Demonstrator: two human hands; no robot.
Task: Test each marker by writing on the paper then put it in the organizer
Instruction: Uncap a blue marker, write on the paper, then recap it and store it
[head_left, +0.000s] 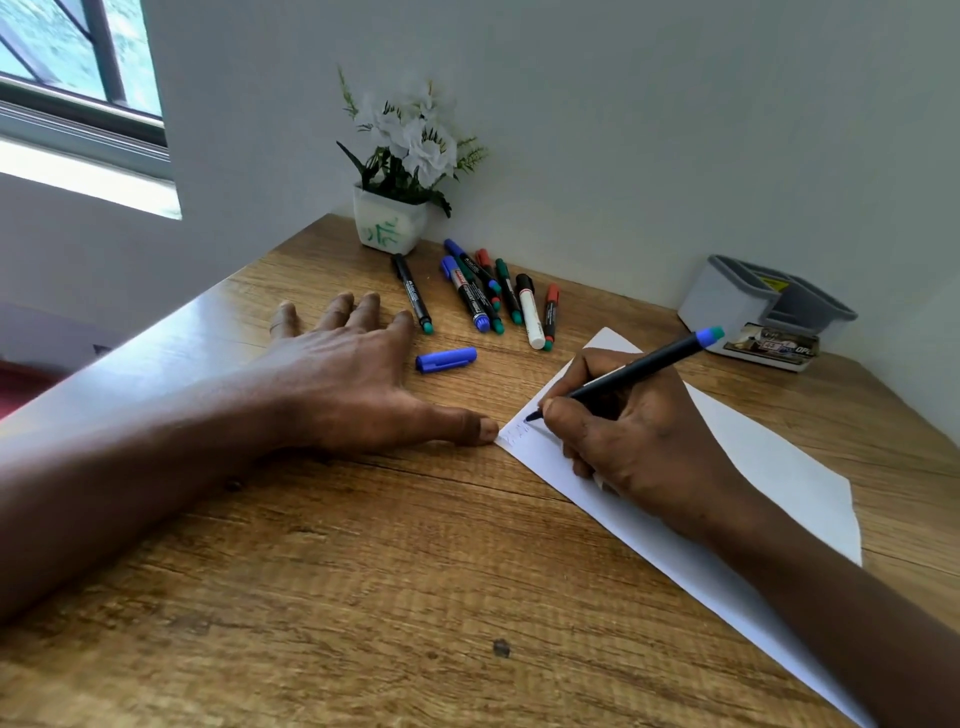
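My right hand (634, 436) grips a black marker with a blue end (644, 364), its tip pressed on the near-left corner of the white paper (769, 478), where faint scribbles show. The marker's blue cap (445, 359) lies loose on the wooden table (363, 571) just left of the paper. My left hand (353, 379) lies flat with fingers spread, the thumb touching the paper's corner. Several capped markers (488, 293) lie in a loose group beyond the cap, one black marker with a green end (413, 293) close to my left fingertips. The grey organizer (753, 304) stands at the back right.
A white pot of artificial flowers (395, 218) stands in the back corner against the wall. A small printed box (774, 347) lies in front of the organizer. The table's left edge runs diagonally under my left forearm, with a window beyond.
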